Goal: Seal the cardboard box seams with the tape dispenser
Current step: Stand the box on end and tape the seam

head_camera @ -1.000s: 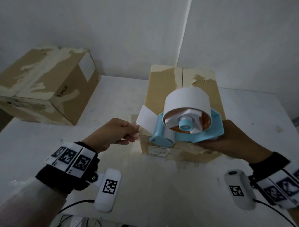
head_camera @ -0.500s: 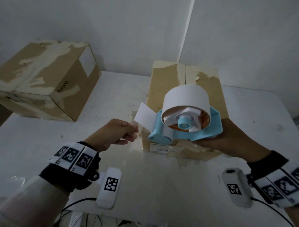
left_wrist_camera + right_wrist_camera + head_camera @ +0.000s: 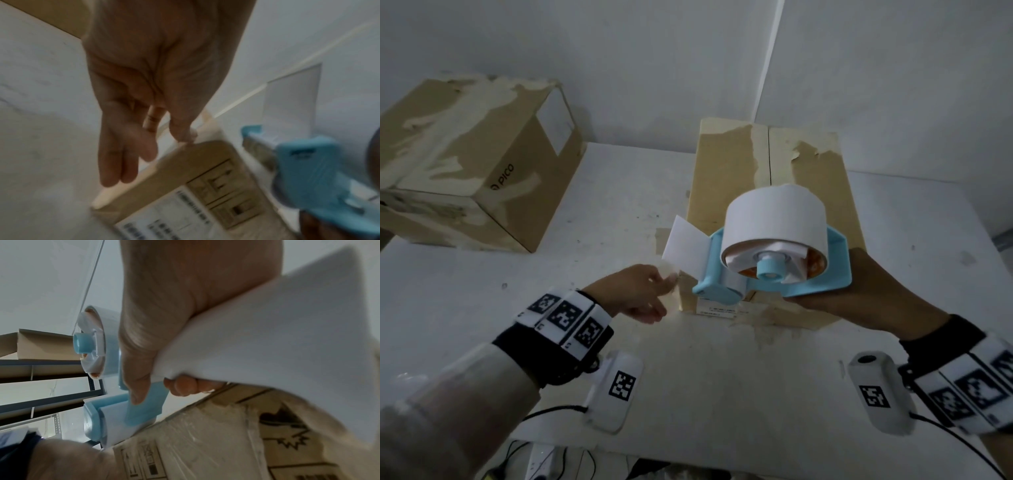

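Observation:
A worn cardboard box (image 3: pixel 726 178) stands on the white table, its top seam (image 3: pixel 769 154) running away from me. My right hand (image 3: pixel 859 287) grips the blue tape dispenser (image 3: pixel 722 291) from below and holds it over the box's near edge. A wide white tape roll (image 3: pixel 774 216) sits on it, and a free tape end (image 3: pixel 685 246) sticks out to the left. My left hand (image 3: pixel 664 291) hovers just under that end with fingers loosely straight and nothing in them. In the left wrist view the left hand (image 3: pixel 148 146) has its thumb tip at the box (image 3: pixel 185 170) corner.
A second, larger cardboard box (image 3: pixel 465 154) lies at the back left of the table (image 3: pixel 722 377). Walls close off the far side right behind both boxes. Cables (image 3: pixel 551 411) hang off the near edge. Metal shelving (image 3: pixel 41 369) shows in the right wrist view.
My left hand pinched the tape's free end before; now it has let go, dropped a little and uncurled its fingers. The dispenser stays in about the same place.

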Motion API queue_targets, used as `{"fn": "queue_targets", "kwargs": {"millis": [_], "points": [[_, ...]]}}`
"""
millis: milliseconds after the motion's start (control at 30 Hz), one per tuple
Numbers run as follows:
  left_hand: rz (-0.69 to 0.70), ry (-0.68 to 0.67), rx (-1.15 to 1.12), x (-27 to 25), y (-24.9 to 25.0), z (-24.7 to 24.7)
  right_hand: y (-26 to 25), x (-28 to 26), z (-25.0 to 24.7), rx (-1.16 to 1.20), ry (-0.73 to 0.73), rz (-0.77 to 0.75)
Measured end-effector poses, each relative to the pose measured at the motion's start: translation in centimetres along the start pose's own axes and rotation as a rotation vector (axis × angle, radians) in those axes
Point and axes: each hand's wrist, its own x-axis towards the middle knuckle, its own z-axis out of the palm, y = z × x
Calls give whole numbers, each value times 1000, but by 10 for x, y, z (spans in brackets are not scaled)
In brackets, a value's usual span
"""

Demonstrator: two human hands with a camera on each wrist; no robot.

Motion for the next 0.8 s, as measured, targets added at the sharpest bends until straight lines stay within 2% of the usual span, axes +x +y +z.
{"fn": "queue_targets", "kwargs": {"millis": [67, 133, 200, 267, 300, 367, 433, 500, 633, 800], "points": [[-69, -37, 71, 4, -15, 12, -1, 0, 1, 12, 0, 2], [-60, -19, -32, 8, -20, 17, 0, 0, 1, 26, -3, -3], [49, 129, -212, 4, -16, 11, 1, 1, 1, 64, -5, 3], [260, 336, -244, -6, -6, 2, 1, 2, 2, 97, -17, 8], [337, 375, -261, -14, 0, 2, 3, 2, 2, 101, -19, 3], [401, 323, -279, -28, 7, 12, 6, 2, 1, 92, -18, -13], [376, 214, -312, -37, 9, 27, 8, 5, 1, 78, 1, -17], [404, 178, -360, -36, 13, 33, 10, 7, 1, 53, 17, -18], [444, 204, -364, -20, 22, 24, 10, 10, 2, 68, 33, -39], [487, 226, -229, 3, 36, 9, 7, 18, 5, 40, 87, -41]]}}
